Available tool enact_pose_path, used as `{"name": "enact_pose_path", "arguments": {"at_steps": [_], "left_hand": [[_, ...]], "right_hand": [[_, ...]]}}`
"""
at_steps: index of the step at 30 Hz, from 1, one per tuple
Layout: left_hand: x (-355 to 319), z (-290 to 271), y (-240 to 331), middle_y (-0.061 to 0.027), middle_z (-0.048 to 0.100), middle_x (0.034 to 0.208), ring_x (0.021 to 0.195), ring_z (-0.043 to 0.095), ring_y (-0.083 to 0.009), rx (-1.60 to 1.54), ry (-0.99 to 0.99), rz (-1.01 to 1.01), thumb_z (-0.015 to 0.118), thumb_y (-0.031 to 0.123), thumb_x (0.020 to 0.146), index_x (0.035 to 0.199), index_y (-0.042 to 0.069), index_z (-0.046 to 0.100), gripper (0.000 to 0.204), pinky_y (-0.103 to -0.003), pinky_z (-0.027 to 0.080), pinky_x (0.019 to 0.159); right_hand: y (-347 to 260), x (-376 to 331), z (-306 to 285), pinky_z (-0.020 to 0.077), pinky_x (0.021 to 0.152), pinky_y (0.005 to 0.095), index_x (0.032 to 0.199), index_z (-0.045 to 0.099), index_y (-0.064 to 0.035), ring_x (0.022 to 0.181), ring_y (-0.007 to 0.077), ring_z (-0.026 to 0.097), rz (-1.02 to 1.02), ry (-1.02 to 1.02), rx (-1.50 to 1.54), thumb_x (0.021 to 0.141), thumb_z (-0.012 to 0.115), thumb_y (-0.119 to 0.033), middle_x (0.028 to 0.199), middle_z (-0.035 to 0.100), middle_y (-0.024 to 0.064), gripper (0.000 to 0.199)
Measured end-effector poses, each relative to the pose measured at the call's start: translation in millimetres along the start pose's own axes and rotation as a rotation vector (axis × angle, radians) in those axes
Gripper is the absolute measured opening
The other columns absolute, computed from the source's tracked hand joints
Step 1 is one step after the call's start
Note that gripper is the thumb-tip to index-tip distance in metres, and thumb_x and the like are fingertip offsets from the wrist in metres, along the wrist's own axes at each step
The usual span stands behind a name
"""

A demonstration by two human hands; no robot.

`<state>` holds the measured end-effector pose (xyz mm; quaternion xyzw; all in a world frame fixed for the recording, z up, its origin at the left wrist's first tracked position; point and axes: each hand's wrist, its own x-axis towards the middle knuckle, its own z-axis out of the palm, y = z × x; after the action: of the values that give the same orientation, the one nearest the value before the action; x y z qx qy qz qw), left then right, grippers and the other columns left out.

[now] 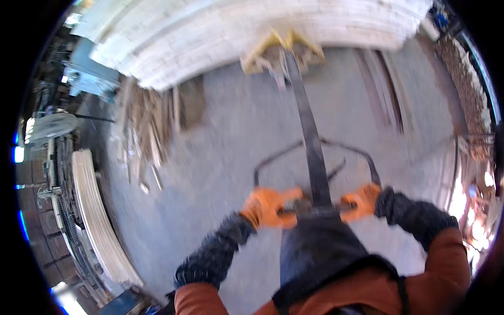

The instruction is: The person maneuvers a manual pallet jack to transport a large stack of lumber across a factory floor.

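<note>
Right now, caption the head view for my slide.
Orange-gloved left grip and right grip on the jack handle, facing a pale stack.

Both arms reach forward in front of the torso (pixel 346 296), hands near level and set apart. Left hand (pixel 270 206): orange glove, fingers curled closed, back of the glove facing up. Left forearm (pixel 218 249) slants up and inward from lower left, in a dark, rumpled sleeve cover. Right hand (pixel 362 203): matching glove, also closed, finger detail blurred. Right forearm (pixel 417 212) comes in from the right, at a flatter slant, likewise covered. Right elbow bent, held out to the side. Upper sleeves (pixel 446 262) rust-orange.
</note>
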<state>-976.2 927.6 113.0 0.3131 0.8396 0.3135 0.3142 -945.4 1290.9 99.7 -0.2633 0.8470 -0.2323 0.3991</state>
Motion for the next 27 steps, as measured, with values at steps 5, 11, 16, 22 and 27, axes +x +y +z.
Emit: {"name": "enact_pose_path", "arguments": {"at_steps": [5,11,16,22,27], "left_hand": [[-0.1,36.2,-14.7,-0.0183,0.072,0.103,0.092,0.070,-0.0305,-0.739,0.442,-0.080,0.042,0.077,0.091,0.141,-0.003,0.050,0.094,-0.045,0.050,0.092],[-1.5,8.4,-10.9,-0.0247,0.048,0.146,0.139,0.043,-0.0392,-1.791,0.481,-0.015,0.038,0.084,0.087,0.152,0.001,0.035,0.105,-0.051,0.030,0.118],[-14.6,7.3,9.8,-0.0251,0.041,0.152,0.143,0.037,-0.0411,-1.929,0.439,0.014,0.044,0.083,0.085,0.155,0.005,0.030,0.106,-0.051,0.028,0.120],[-31.8,11.8,21.5,-0.0197,0.065,0.126,0.128,0.054,-0.0367,-0.184,0.258,-0.179,0.061,0.062,0.086,0.144,0.011,0.051,0.078,-0.047,0.036,0.113],[-16.0,31.8,18.9,-0.0112,0.069,0.080,0.093,0.063,-0.0324,0.450,-0.136,-0.162,0.068,0.042,0.080,0.124,0.014,0.067,0.052,-0.044,0.048,0.086]], "right_hand": [[-5.3,-9.4,-2.2,0.0554,0.069,0.0420,0.110,0.071,-0.0120,0.072,0.0339,0.070,0.007,0.083,0.082,0.089,0.063,-0.052,0.077,0.071,0.0148,0.046],[-10.7,-11.8,1.8,0.0555,0.069,0.0423,0.108,0.072,-0.0133,0.072,0.0353,0.069,-0.001,0.185,0.107,0.093,0.060,-0.042,0.077,0.072,0.0144,0.034],[-15.0,-14.7,-4.3,0.0551,0.076,0.0430,0.113,0.072,-0.0134,0.081,0.0359,0.070,-0.014,0.109,0.133,0.090,0.061,-0.047,0.087,0.073,0.0168,0.042],[-31.0,-19.9,-17.8,0.0526,0.088,0.0433,0.128,0.065,-0.0112,0.101,0.0368,0.068,0.085,-0.090,0.041,0.078,0.065,-0.062,0.112,0.071,0.0195,0.071],[-4.9,-22.1,10.8,0.0544,0.080,0.0461,0.120,0.067,-0.0113,0.091,0.0397,0.069,0.011,0.091,-0.087,0.076,0.067,-0.059,0.099,0.072,0.0197,0.065]]}}
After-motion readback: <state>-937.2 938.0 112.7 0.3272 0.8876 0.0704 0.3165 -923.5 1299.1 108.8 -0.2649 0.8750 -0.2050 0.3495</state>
